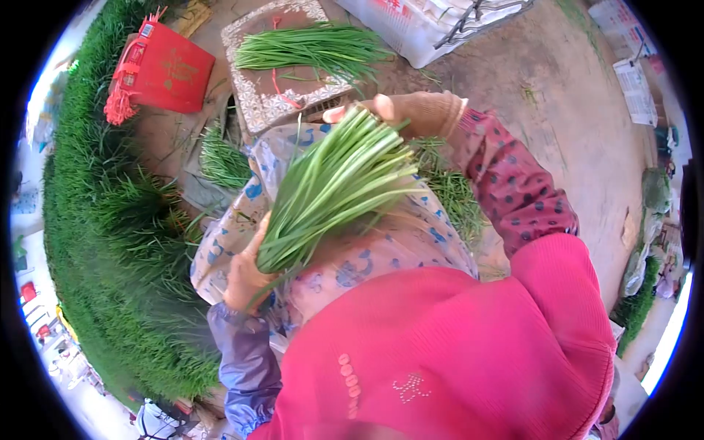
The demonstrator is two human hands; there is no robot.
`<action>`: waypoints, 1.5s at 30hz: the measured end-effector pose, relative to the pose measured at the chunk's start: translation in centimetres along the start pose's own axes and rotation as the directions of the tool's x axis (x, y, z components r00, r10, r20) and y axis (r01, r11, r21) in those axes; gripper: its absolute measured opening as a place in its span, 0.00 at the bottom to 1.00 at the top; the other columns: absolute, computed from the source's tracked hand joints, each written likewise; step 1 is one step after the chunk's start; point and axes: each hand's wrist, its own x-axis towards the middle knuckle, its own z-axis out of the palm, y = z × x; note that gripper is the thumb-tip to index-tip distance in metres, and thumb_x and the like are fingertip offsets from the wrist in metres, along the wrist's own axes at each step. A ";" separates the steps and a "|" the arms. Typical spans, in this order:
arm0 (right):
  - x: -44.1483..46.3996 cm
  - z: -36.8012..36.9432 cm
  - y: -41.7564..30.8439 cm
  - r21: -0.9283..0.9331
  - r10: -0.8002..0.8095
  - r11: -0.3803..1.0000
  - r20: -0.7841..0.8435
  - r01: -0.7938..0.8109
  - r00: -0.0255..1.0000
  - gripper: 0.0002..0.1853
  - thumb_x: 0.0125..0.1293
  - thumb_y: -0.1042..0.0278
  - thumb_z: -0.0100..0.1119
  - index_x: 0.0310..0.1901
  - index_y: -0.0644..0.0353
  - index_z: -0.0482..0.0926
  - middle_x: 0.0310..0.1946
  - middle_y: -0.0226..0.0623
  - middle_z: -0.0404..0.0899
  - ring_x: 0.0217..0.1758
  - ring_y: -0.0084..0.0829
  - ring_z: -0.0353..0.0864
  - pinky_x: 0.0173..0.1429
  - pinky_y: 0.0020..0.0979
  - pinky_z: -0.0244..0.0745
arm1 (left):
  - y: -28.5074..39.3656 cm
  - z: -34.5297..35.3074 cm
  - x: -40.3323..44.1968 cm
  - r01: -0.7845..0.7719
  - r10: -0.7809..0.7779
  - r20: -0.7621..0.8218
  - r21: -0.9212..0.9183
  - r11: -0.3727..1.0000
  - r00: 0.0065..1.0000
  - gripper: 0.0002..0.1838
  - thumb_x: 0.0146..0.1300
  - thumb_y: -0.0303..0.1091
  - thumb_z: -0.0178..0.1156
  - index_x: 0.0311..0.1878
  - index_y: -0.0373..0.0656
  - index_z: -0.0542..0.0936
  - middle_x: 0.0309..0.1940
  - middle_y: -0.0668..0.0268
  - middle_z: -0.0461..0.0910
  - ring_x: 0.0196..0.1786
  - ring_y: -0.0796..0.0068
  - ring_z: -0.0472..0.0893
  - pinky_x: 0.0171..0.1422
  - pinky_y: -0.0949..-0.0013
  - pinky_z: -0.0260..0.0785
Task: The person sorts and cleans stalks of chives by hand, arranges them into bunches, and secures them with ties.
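A loose bunch of green garlic chives [345, 172] is held tilted above my lap, pale cut ends toward the upper right. My left hand [248, 270] is closed around its leafy lower end. My right hand [411, 111], in a brown fingerless glove, is at the cut ends, with its fingertips around them and partly hidden behind the stems. Beyond my hands, another bundle of chives [312, 50] lies across a red tie [276, 81] on a low, patterned stool-like surface [253, 110]. A clear plastic apron with blue prints [440, 238] covers my lap.
A long bank of piled chives [95, 242] runs down the left side. A red gift bag [172, 70] stands beside it. A white plastic crate [392, 33] is at the top. Loose trimmings [455, 194] lie on the floor to the right of my lap.
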 end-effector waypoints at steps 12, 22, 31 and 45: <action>-3.8 -1.4 -6.4 0.402 -0.440 0.715 -0.376 0.572 0.815 0.19 0.71 0.54 0.51 0.56 0.57 0.76 0.19 0.13 0.54 0.16 0.11 0.48 0.19 0.19 0.42 | -1.8 -0.2 1.6 0.355 -0.357 0.262 0.056 0.933 0.897 0.33 0.45 0.22 0.70 0.58 0.35 0.72 0.38 0.63 0.81 0.32 0.77 0.78 0.33 0.71 0.72; -0.1 4.0 -3.8 -0.921 -0.195 0.252 -0.350 -0.298 0.916 0.35 0.59 0.59 0.64 0.66 0.63 0.65 0.50 0.46 0.80 0.54 0.39 0.77 0.62 0.32 0.69 | -1.2 0.6 1.7 0.189 -0.155 0.208 -0.153 0.970 0.966 0.26 0.44 0.19 0.68 0.51 0.34 0.75 0.23 0.66 0.77 0.22 0.76 0.75 0.26 0.71 0.68; 1.2 -1.0 -4.9 -0.166 -0.367 0.929 -0.535 0.331 0.761 0.29 0.59 0.72 0.62 0.64 0.59 0.68 0.38 0.30 0.80 0.40 0.26 0.80 0.40 0.27 0.76 | -6.0 0.5 1.6 0.106 -0.018 0.344 -0.239 0.965 0.939 0.28 0.45 0.19 0.70 0.53 0.34 0.73 0.29 0.63 0.79 0.24 0.74 0.77 0.27 0.70 0.70; 0.4 3.4 -1.8 -0.840 -0.113 0.506 -0.289 -0.195 0.951 0.47 0.50 0.70 0.68 0.73 0.45 0.55 0.45 0.40 0.81 0.43 0.33 0.79 0.51 0.31 0.74 | -10.1 1.7 1.3 0.104 0.034 0.281 -0.461 0.881 0.959 0.29 0.45 0.18 0.71 0.53 0.33 0.72 0.29 0.61 0.79 0.24 0.71 0.78 0.24 0.67 0.71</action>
